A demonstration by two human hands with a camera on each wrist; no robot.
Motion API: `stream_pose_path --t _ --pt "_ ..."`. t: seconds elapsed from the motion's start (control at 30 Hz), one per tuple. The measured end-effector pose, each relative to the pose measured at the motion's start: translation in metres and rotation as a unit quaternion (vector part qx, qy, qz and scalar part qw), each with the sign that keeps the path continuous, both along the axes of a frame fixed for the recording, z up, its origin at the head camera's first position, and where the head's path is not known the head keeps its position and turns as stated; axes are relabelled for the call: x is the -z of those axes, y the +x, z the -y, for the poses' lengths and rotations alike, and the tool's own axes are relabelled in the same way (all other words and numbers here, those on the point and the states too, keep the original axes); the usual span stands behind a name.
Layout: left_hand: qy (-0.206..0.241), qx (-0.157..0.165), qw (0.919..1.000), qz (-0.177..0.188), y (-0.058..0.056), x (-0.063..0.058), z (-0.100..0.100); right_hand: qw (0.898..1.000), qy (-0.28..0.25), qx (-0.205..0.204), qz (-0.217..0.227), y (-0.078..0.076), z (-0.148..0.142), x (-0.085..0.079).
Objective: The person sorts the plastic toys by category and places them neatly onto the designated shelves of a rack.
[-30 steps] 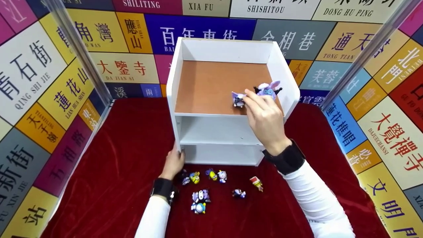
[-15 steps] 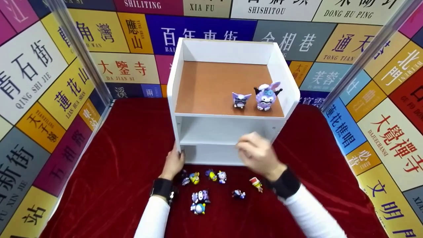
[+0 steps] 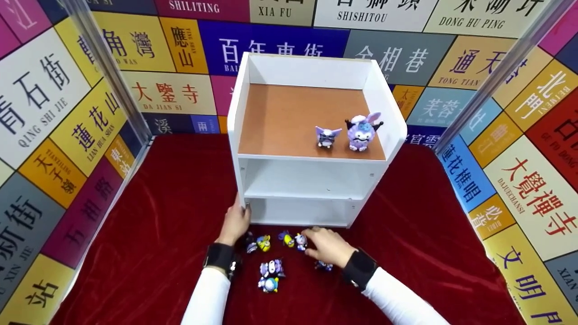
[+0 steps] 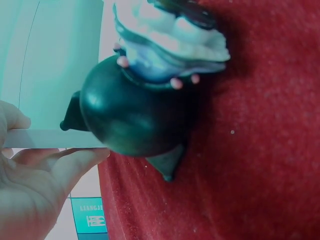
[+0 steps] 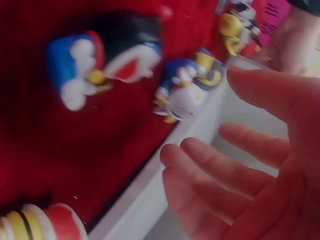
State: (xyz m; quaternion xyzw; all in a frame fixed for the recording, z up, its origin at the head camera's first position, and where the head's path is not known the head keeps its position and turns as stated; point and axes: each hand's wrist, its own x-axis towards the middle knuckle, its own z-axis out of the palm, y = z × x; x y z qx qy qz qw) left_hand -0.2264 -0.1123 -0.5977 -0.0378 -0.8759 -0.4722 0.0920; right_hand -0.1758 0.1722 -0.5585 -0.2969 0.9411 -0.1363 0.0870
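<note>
My left hand (image 3: 235, 223) grips the side panel of a white shelf unit (image 3: 390, 124) low at its left front; in the left wrist view, thumb and fingers lie on opposite faces of the panel edge. Close by is a figurine with a round black head (image 4: 135, 107). My right hand (image 3: 327, 246) reaches low over the cloth, fingertips right beside a small white-and-blue figurine (image 3: 301, 242). In the right wrist view its fingers are spread, holding nothing. A yellow figurine (image 3: 287, 239) lies next to the white one. A red-and-yellow figurine (image 5: 55, 222) is hidden beneath the hand in the head view.
Two purple eared figurines, one small (image 3: 326, 136) and one larger (image 3: 360, 135), stand on the brown top shelf. More figurines, including a yellow one (image 3: 263, 243), a purple-and-black one (image 3: 272, 268) and a blue one (image 3: 269, 284), lie on the red cloth (image 3: 180, 180).
My right hand has let go of the small purple figurine on the top shelf and come down to the figurines in front of the unit. My left hand stays on the panel.
</note>
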Motion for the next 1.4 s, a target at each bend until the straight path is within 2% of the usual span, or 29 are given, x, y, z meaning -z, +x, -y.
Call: stream_pose_path --t 0.1,0.2,0.37,0.5,0.67,0.73,0.83,0.97,1.07,1.23,1.4 --pt "-0.002 -0.001 1.0 0.0 0.001 0.001 0.0 0.999 0.035 0.0 0.019 0.001 0.003 0.006" --pt "0.0 0.003 1.0 0.0 0.001 0.0 0.0 0.999 0.045 -0.001 0.029 0.001 0.006 0.011" --pt "0.009 0.007 0.9999 0.007 0.0 -0.002 0.0 1.0 0.02 -0.011 0.011 -0.002 0.009 0.014" --pt "-0.007 -0.004 0.9999 -0.011 0.002 -0.002 0.0 1.0 0.002 -0.03 -0.009 -0.004 0.008 0.015" --pt "-0.008 -0.008 0.9998 -0.016 0.003 -0.001 0.0 0.999 -0.009 -0.035 0.022 -0.005 0.005 0.014" --pt "-0.007 -0.008 0.9999 -0.012 0.003 -0.002 0.0 0.998 -0.028 -0.025 0.04 -0.006 0.004 0.011" --pt "-0.008 -0.006 0.9999 -0.013 0.003 -0.002 0.001 0.995 -0.086 -0.001 0.056 -0.01 0.002 0.003" --pt "-0.006 -0.005 0.9999 -0.016 0.002 -0.003 0.001 0.982 -0.176 0.018 0.061 -0.017 -0.001 -0.011" --pt "-0.003 -0.005 0.9998 -0.017 0.001 -0.003 0.001 0.973 -0.218 0.018 0.069 -0.02 -0.003 -0.019" --pt "0.0 -0.004 0.9999 -0.011 0.001 -0.002 0.001 0.963 -0.25 0.033 0.092 -0.02 -0.005 -0.024" --pt "0.0 -0.001 1.0 -0.005 0.001 -0.003 0.0 0.963 -0.246 0.066 0.087 -0.02 -0.007 -0.022"
